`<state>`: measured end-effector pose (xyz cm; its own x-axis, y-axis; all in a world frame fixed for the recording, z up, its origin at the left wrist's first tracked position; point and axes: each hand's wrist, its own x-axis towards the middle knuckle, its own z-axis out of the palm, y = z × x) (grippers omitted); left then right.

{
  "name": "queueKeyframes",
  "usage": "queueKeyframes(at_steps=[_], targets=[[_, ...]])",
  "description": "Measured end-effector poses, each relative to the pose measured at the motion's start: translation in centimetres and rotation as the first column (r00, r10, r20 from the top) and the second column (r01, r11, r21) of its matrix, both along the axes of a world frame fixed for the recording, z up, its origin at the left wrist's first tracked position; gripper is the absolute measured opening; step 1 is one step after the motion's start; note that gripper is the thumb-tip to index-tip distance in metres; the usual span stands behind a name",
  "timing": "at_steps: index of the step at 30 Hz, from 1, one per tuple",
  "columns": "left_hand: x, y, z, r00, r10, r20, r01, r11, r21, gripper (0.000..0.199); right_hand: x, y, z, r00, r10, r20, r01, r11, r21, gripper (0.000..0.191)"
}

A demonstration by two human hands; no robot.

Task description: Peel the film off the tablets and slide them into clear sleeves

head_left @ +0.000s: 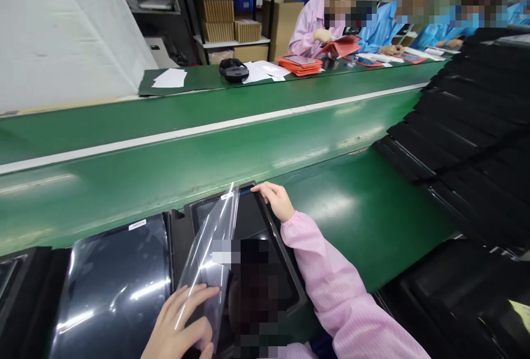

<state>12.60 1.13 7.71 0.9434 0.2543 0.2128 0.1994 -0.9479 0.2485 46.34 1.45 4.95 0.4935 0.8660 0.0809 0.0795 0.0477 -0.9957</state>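
Observation:
A dark glossy screen panel (256,237) lies in a black tray (285,262) on the green bench before me. Over its left part a clear plastic film (211,221) is lifted and curled, bearing a small white label near the top. My left hand (182,320) is at the film's lower left, with the film between its thumb and fingers. At the tray's far right corner rests my right hand (275,200), index finger stretched onto the edge and the other fingers loosely bent. It touches the corner and grips nothing visible.
Another film-covered panel (120,281) with a white label sits to the left. Stacked black trays (464,127) rise at right, with a black tray (447,292) nearer. Beyond the raised green ledge (207,154), co-workers in pink and blue sit beside orange sheets (301,65) and papers.

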Motion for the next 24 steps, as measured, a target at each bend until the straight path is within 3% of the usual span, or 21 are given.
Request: queueKeyframes(at_steps=[5, 13, 18, 24], targets=[[0.3, -0.2, 0.4, 1.000, 0.015, -0.005, -0.015, 1.000, -0.027, 0.016, -0.2, -0.2, 0.1, 0.999, -0.031, 0.025, 0.031, 0.999, 0.006, 0.052], [0.5, -1.1, 0.3, 0.989, 0.145, 0.025, -0.139, 0.976, -0.165, 0.022, -0.1, -0.1, -0.5, 0.989, -0.109, 0.098, 0.108, 0.994, 0.009, 0.045], [0.5, -0.9, 0.8, 0.993, 0.107, 0.052, -0.087, 0.953, -0.291, 0.015, -0.4, -0.2, 0.0, 0.978, -0.081, 0.191, 0.080, 0.997, 0.014, 0.042], [-0.7, -1.2, -0.1, 0.901, 0.406, 0.156, -0.306, 0.847, -0.434, 0.033, -1.0, -0.2, 0.9, 0.967, -0.055, 0.247, 0.053, 0.998, 0.012, 0.030]])
